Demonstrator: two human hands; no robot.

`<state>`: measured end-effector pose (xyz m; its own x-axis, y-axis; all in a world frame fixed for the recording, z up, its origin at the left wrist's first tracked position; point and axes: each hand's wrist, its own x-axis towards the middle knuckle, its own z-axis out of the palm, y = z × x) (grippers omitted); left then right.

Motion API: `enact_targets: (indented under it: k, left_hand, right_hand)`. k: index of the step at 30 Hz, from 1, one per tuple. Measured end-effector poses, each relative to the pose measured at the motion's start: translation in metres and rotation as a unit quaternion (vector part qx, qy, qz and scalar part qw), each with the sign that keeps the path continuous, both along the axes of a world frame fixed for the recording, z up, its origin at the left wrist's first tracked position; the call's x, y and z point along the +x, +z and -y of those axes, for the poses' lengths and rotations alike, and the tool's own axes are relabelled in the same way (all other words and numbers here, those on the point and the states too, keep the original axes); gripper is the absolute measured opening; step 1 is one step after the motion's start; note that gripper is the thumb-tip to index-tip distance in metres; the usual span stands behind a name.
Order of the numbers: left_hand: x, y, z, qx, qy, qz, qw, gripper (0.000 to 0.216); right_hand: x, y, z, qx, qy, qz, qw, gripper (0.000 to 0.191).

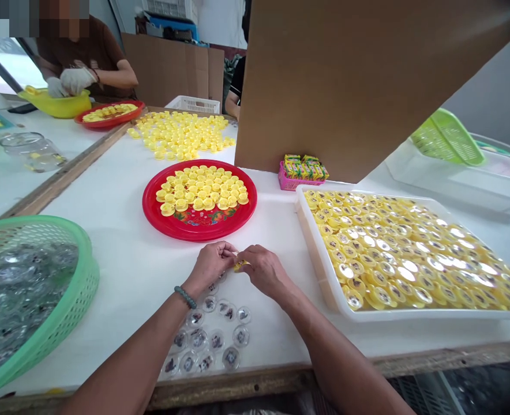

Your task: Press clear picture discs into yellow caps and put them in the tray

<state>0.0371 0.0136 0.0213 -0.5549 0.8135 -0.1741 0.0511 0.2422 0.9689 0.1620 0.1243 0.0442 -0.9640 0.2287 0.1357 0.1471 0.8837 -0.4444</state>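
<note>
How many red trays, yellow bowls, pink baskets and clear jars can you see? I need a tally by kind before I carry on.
Red trays: 2 (near tray, far tray)
Yellow bowl: 1
Pink basket: 1
Clear jar: 1
Total: 5

- I see one small yellow piece [240, 266] with dark marks, pinched in the right hand [264, 270], with the left hand [214, 260] right up by it
- Fingers hide some of it from me
- I see round, clear discs [231, 358] with little dark pictures, lying in a loose bunch, some touching, some apart
</note>
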Motion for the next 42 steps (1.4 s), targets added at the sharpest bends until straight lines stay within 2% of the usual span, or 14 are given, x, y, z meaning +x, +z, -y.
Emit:
enact_targets:
  k: [3,6,8,11,14,17,20,24,27,32,36,42]
  left_hand:
    - [-0.005,0.011,0.009,0.005,0.008,-0.055,0.998,0.028]
    - [-0.01,0.025,0.024,-0.061,0.005,-0.178,0.982,0.026]
    - [-0.009,0.029,0.033,-0.113,-0.029,-0.238,0.964,0.028]
    - [-0.003,0.029,0.037,-0.15,-0.085,-0.275,0.946,0.027]
    - [0.002,0.025,0.034,-0.149,-0.096,-0.283,0.943,0.018]
    - [0.002,0.024,0.033,-0.144,-0.086,-0.265,0.95,0.012]
    - [-0.001,0.022,0.033,-0.138,-0.067,-0.23,0.961,0.012]
    - [-0.004,0.017,0.033,-0.104,-0.043,-0.155,0.982,0.017]
    - [-0.005,0.014,0.032,-0.096,-0.028,-0.131,0.986,0.018]
    - [-0.008,0.012,0.031,-0.1,-0.011,-0.09,0.991,0.02]
    - [-0.008,0.016,0.032,-0.071,-0.043,-0.021,0.996,0.028]
    - [-0.009,0.022,0.035,-0.042,-0.062,0.077,0.994,0.035]
  right_hand:
    - [0.006,0.003,-0.008,0.043,-0.032,0.022,0.998,0.007]
    - [0.014,0.004,-0.021,0.073,-0.094,0.031,0.992,0.009]
    - [0.018,0.004,-0.026,0.082,-0.119,0.014,0.989,0.014]
    - [0.018,0.002,-0.021,0.058,-0.1,-0.048,0.992,0.023]
    - [0.013,-0.004,-0.004,-0.016,-0.027,-0.092,0.995,0.027]
    - [0.008,-0.012,0.012,-0.075,0.049,-0.077,0.993,0.033]
    - [0.005,-0.017,0.018,-0.112,0.072,-0.057,0.989,0.041]
    - [0.003,-0.017,0.017,-0.145,0.062,-0.042,0.987,0.051]
    - [0.003,-0.014,0.02,-0.123,0.071,-0.036,0.989,0.051]
    - [0.001,-0.012,0.029,-0.083,0.039,-0.024,0.996,0.023]
    - [0.001,-0.013,0.029,-0.075,0.011,-0.021,0.997,0.02]
    - [-0.001,-0.019,0.025,-0.166,-0.006,-0.084,0.983,0.025]
